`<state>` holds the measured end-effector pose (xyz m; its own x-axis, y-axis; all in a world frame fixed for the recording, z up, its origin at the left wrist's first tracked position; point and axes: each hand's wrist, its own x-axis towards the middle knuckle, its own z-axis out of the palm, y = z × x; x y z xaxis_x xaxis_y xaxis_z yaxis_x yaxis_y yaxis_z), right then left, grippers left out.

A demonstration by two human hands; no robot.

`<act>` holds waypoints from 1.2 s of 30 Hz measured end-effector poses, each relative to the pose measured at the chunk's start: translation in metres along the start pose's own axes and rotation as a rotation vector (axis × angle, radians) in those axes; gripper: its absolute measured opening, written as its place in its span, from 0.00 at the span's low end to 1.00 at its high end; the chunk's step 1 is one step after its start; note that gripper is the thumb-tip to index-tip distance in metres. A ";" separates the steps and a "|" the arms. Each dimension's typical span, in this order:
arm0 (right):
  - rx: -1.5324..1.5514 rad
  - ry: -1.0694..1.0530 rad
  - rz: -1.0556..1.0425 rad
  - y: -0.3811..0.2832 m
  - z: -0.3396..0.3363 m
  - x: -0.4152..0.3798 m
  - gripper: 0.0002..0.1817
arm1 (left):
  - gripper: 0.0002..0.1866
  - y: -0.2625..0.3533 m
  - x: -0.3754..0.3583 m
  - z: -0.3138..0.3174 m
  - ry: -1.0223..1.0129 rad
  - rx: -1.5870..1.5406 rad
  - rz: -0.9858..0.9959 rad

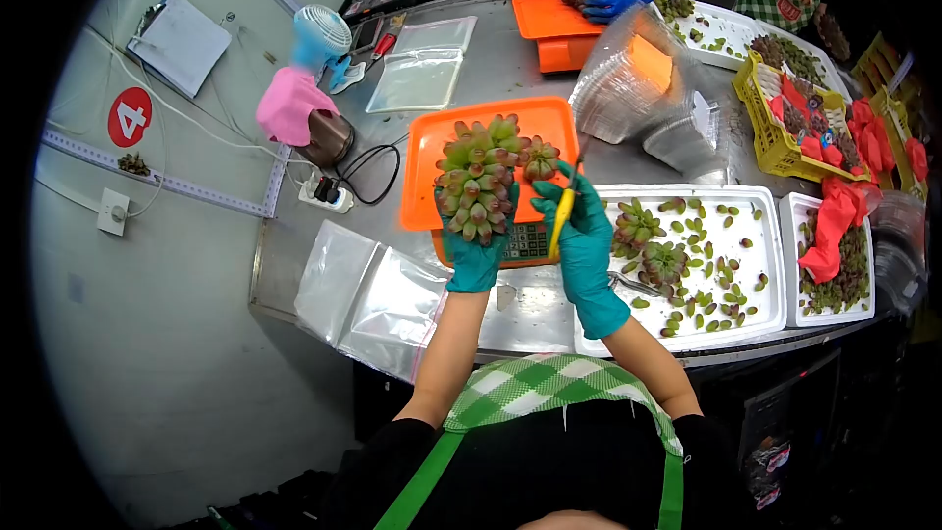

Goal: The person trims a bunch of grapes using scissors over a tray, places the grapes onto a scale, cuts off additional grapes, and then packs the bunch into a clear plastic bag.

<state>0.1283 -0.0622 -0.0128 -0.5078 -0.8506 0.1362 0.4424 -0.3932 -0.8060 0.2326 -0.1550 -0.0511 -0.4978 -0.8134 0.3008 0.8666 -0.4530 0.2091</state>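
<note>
In my gloved left hand (475,261) is a large succulent (476,177) with plump green leaves tipped in red, held above an orange scale (422,137). A smaller rosette (539,158) sticks out at the right side of it. My gloved right hand (585,231) is closed around a pair of yellow-handled scissors (562,214), their dark blades pointing up beside the small rosette. Right of that hand lies a white foam tray (770,280) with succulent rosettes (640,224) and several loose leaves. A metal tool (633,284) rests on its left edge.
Clear plastic bags (368,294) lie at the front left, with a fan (322,34) behind. Stacked clear containers (628,79) stand beyond the tray. A yellow crate (770,132) and a smaller foam box (834,309) are at right. Across the table, a co-worker's blue-gloved hand (620,2) handles a plant.
</note>
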 end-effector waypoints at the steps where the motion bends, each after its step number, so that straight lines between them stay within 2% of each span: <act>1: -0.019 0.052 0.073 0.000 0.002 0.003 0.27 | 0.17 0.004 0.001 0.001 -0.040 -0.027 -0.006; 2: -0.028 0.055 0.138 0.001 0.002 0.005 0.27 | 0.20 0.005 -0.002 0.005 0.076 -0.393 -0.040; 3: -0.037 0.058 0.200 0.003 0.003 0.006 0.26 | 0.21 0.008 -0.002 0.004 0.081 -0.368 -0.026; 5: -0.036 0.029 0.118 0.017 0.011 0.006 0.27 | 0.22 0.014 0.001 0.000 0.090 -0.315 -0.003; 8: -0.060 -0.029 0.063 0.022 0.028 0.005 0.28 | 0.25 0.017 0.005 -0.015 0.221 0.368 0.176; 11: -0.074 -0.010 0.080 0.028 0.037 0.007 0.29 | 0.18 0.020 0.009 0.003 0.082 -0.061 0.001; 13: -0.129 0.012 0.061 0.032 0.039 0.010 0.29 | 0.21 0.020 0.008 -0.006 -0.003 -0.102 -0.033; 15: -0.145 0.023 0.059 0.031 0.041 0.012 0.29 | 0.25 0.020 0.011 -0.007 0.015 -0.090 -0.027; 16: -0.127 0.028 0.061 0.030 0.041 0.013 0.30 | 0.29 0.023 0.012 -0.012 -0.013 0.049 -0.072; 20: -0.047 -0.003 0.007 0.025 0.043 0.019 0.29 | 0.36 0.036 0.019 -0.010 -0.017 0.107 -0.089; 23: -0.100 -0.040 -0.090 0.016 0.047 0.027 0.29 | 0.38 0.053 0.021 0.025 0.138 0.584 -0.045; 24: -0.119 -0.070 -0.115 0.015 0.049 0.030 0.29 | 0.40 0.062 0.025 0.020 0.116 0.646 -0.096; 25: -0.136 -0.102 -0.138 0.016 0.050 0.031 0.30 | 0.40 0.062 0.022 0.017 0.122 0.574 -0.087; 28: -0.078 -0.226 0.005 0.033 0.046 0.026 0.29 | 0.39 0.060 0.007 -0.001 0.151 0.395 -0.058; 30: -0.105 -0.288 0.113 0.030 0.054 0.021 0.29 | 0.40 0.051 0.000 -0.010 0.265 0.329 0.021; 32: -0.084 -0.297 0.044 0.024 0.059 0.019 0.29 | 0.43 0.046 0.000 -0.015 0.340 0.247 0.088; 35: -0.168 -0.260 0.004 0.019 0.051 0.019 0.28 | 0.43 0.054 0.000 -0.011 0.244 0.173 0.018; 36: -0.162 -0.240 0.048 0.020 0.044 0.020 0.28 | 0.44 0.056 0.002 -0.007 0.271 0.177 0.014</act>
<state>0.1596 -0.1026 -0.0005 -0.2908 -0.9328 0.2127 0.3278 -0.3060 -0.8938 0.2800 -0.1845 -0.0457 -0.4378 -0.8976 0.0515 0.8425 -0.3896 0.3720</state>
